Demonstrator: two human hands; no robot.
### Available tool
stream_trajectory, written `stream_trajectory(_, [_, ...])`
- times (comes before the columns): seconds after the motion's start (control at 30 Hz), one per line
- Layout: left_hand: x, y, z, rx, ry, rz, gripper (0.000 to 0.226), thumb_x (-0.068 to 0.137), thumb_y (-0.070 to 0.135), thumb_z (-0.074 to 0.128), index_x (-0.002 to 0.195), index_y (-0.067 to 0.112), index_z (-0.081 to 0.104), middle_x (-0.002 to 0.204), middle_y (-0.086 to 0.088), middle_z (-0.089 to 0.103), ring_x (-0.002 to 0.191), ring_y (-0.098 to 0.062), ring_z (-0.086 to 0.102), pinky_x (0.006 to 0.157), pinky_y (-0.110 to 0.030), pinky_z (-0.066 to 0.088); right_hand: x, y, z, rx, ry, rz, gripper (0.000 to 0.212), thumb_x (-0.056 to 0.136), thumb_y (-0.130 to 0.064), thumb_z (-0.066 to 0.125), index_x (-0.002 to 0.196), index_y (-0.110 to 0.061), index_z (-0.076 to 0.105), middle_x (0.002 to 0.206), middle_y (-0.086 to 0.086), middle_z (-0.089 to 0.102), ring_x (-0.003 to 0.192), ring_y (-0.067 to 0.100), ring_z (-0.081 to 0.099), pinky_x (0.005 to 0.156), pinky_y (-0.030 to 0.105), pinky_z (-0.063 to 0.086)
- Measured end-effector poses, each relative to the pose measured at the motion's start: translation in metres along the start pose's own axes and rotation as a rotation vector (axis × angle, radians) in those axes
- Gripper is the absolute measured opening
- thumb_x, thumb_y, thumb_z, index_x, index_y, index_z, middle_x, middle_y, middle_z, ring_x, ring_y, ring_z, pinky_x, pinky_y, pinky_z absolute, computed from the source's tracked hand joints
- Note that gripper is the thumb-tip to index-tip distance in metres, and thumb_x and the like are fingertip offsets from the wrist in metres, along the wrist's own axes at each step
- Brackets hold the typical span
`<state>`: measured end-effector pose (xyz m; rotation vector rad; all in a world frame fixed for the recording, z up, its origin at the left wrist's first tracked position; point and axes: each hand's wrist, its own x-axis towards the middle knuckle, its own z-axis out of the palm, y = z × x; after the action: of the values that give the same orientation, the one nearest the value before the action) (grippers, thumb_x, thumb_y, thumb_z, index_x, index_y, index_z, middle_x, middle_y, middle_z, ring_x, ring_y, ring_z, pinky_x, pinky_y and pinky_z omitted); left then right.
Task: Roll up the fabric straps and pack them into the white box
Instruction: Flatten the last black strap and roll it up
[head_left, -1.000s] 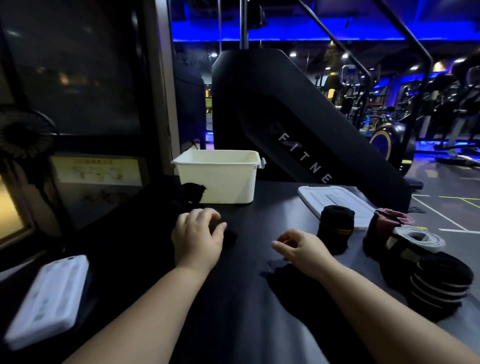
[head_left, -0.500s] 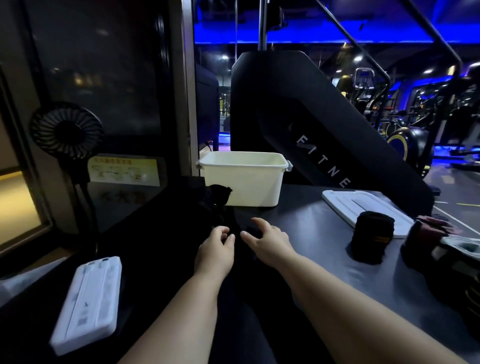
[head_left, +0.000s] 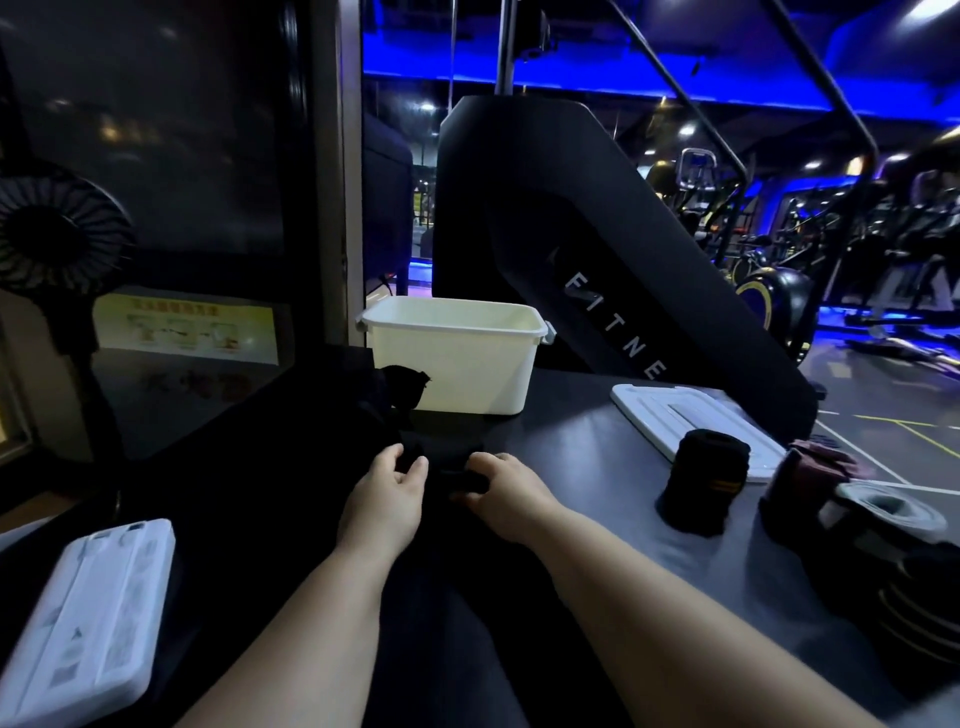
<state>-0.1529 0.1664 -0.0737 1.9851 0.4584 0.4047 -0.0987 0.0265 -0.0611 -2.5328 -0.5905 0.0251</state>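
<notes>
Dark tabletop (head_left: 597, 467) runs under both forearms, which reach forward side by side. I see the left hand (head_left: 387, 501) with fingers curled, pinching one end of a black fabric strap (head_left: 460, 475). The right hand (head_left: 501, 488) curls over the other end. Beyond them stands the white box (head_left: 452, 358), with loose black fabric (head_left: 405, 387) in front of its left corner.

Dim gym, blue ceiling light (head_left: 571, 85), perhaps exercise bikes (head_left: 774, 291) beyond dark table (head_left: 597, 457), fan (head_left: 57, 228) left
</notes>
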Motion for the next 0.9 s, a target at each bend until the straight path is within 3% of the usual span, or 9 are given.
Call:
stream_trajectory(0.07, [-0.002, 0.002, 0.001, 0.053, 0.007, 0.031, 0.045, 0.095, 0.044, 0.051, 0.133, 0.02, 0.053, 0.1, 0.003, 0.057, 0.106, -0.025, 0.057, 0.092, -0.035, 0.046, -0.008, 0.005, -0.01, -0.015, -0.019, -0.048, 0.029, 0.09, -0.033, 0.064, 0.114, -0.019, 0.058, 0.115, 0.006, 0.058, 0.104, 0.023, 0.057, 0.076, 0.026, 0.042])
stream_trajectory(0.13, [-0.005, 0.004, 0.001, 0.113, 0.078, 0.092, 0.036, 0.09, 0.047, 0.058, 0.113, 0.019, 0.063, 0.1, 0.002, 0.054, 0.104, -0.023, 0.055, 0.092, -0.033, 0.045, -0.02, 0.014, -0.02, -0.012, -0.038, -0.075, 0.027, 0.089, -0.033, 0.065, 0.111, -0.02, 0.057, 0.111, 0.003, 0.062, 0.1, 0.021, 0.058, 0.076, 0.026, 0.042])
stream_trajectory(0.27, [-0.018, 0.01, 0.004, 0.07, 0.088, 0.167, 0.036, 0.083, 0.046, 0.068, 0.099, 0.015, 0.057, 0.11, 0.001, 0.04, 0.097, -0.015, 0.043, 0.086, -0.025, 0.036, -0.052, 0.031, -0.043, 0.007, -0.104, -0.077, 0.029, 0.09, -0.036, 0.064, 0.113, -0.022, 0.055, 0.101, -0.008, 0.058, 0.094, 0.012, 0.055, 0.081, 0.024, 0.043])
stream_trajectory(0.43, [-0.033, 0.015, 0.018, -0.009, 0.0, 0.195, 0.055, 0.076, 0.033, 0.079, 0.11, 0.017, 0.039, 0.115, -0.001, 0.044, 0.1, -0.018, 0.046, 0.082, -0.026, 0.035, -0.096, 0.055, -0.07, 0.033, -0.11, -0.065, 0.02, 0.086, -0.028, 0.068, 0.102, -0.022, 0.057, 0.097, -0.005, 0.06, 0.089, 0.009, 0.055, 0.071, 0.01, 0.04])
stream_trajectory(0.53, [-0.038, 0.015, 0.025, 0.013, -0.118, 0.224, 0.075, 0.075, 0.031, 0.081, 0.132, 0.024, 0.033, 0.119, 0.0, 0.043, 0.108, -0.019, 0.048, 0.087, -0.028, 0.037, -0.113, 0.07, -0.077, 0.049, -0.088, -0.058, 0.018, 0.08, -0.025, 0.07, 0.091, -0.028, 0.056, 0.093, -0.01, 0.061, 0.087, 0.003, 0.056, 0.075, 0.016, 0.042])
stream_trajectory(0.63, [-0.04, 0.014, 0.03, 0.044, -0.199, 0.263, 0.067, 0.079, 0.028, 0.079, 0.135, 0.026, 0.043, 0.124, -0.003, 0.054, 0.117, -0.016, 0.049, 0.092, -0.025, 0.037, -0.124, 0.075, -0.074, 0.052, -0.039, -0.032, 0.04, 0.068, -0.054, 0.074, 0.093, -0.027, 0.06, 0.095, -0.014, 0.057, 0.088, -0.003, 0.054, 0.076, 0.015, 0.041])
stream_trajectory(0.73, [-0.045, 0.015, 0.029, 0.076, -0.178, 0.282, 0.034, 0.079, 0.029, 0.079, 0.108, 0.024, 0.063, 0.108, 0.006, 0.063, 0.105, -0.01, 0.055, 0.082, -0.02, 0.036, -0.127, 0.074, -0.064, 0.004, 0.019, -0.049, 0.063, 0.055, -0.076, 0.065, 0.091, -0.025, 0.059, 0.099, -0.013, 0.054, 0.092, 0.002, 0.052, 0.077, 0.02, 0.042])
stream_trajectory(0.83, [-0.053, 0.017, 0.027, 0.101, -0.158, 0.279, 0.019, 0.076, 0.04, 0.079, 0.084, 0.028, 0.066, 0.085, 0.01, 0.066, 0.086, -0.009, 0.061, 0.07, -0.02, 0.041, -0.125, 0.078, -0.06, -0.056, 0.067, -0.098, 0.053, 0.062, -0.071, 0.062, 0.085, -0.024, 0.055, 0.095, -0.01, 0.053, 0.089, 0.007, 0.051, 0.079, 0.026, 0.044])
stream_trajectory(0.9, [-0.056, 0.02, 0.025, 0.152, -0.157, 0.276, 0.025, 0.078, 0.051, 0.072, 0.073, 0.026, 0.067, 0.069, 0.007, 0.065, 0.07, -0.01, 0.061, 0.062, -0.024, 0.044, -0.126, 0.085, -0.064, -0.053, 0.07, -0.12, 0.038, 0.068, -0.056, 0.069, 0.085, -0.024, 0.055, 0.096, -0.008, 0.053, 0.09, 0.009, 0.051, 0.082, 0.026, 0.044])
